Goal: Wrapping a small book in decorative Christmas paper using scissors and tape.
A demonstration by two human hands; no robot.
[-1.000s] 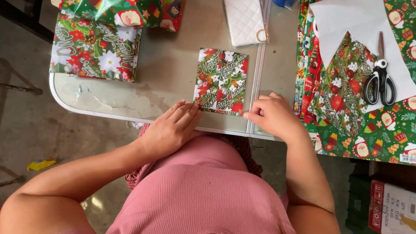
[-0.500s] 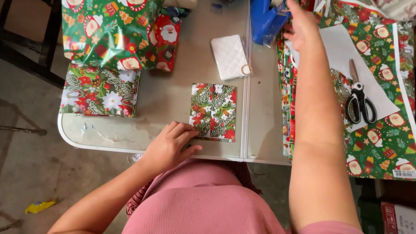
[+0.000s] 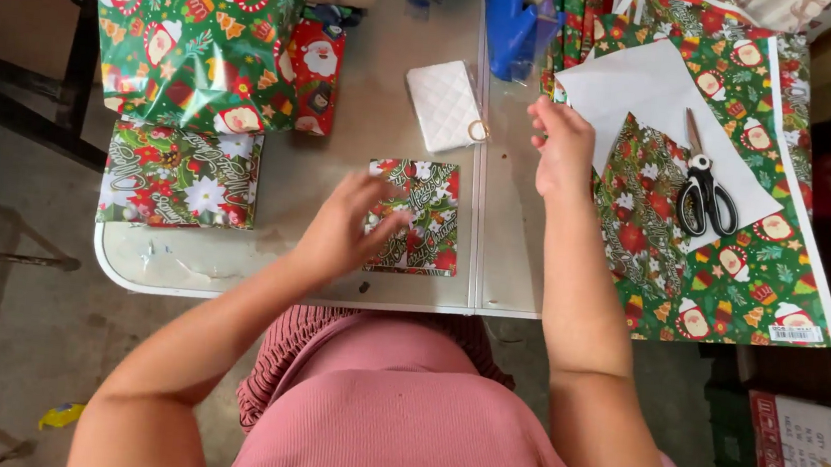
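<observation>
Left hand (image 3: 348, 230) rests released on the small wrapped gift (image 3: 419, 216); at two o'clock we find the right hand (image 3: 561, 148), whose grip we cannot tell, near scissors (image 3: 705, 185).

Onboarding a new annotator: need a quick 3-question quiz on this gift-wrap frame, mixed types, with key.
1. True or false: the scissors lie on the white back of a turned-over sheet of wrapping paper.
2. Which thing does the left hand rest on?
A. the white quilted pouch
B. the small wrapped square package
C. the blue tape dispenser
3. Fill in: the right hand is raised beside the ____ edge of the white sheet.

Key:
1. True.
2. B. The hand covers the package's left side.
3. Left. Whether the fingers pinch anything is too small to tell.
</observation>
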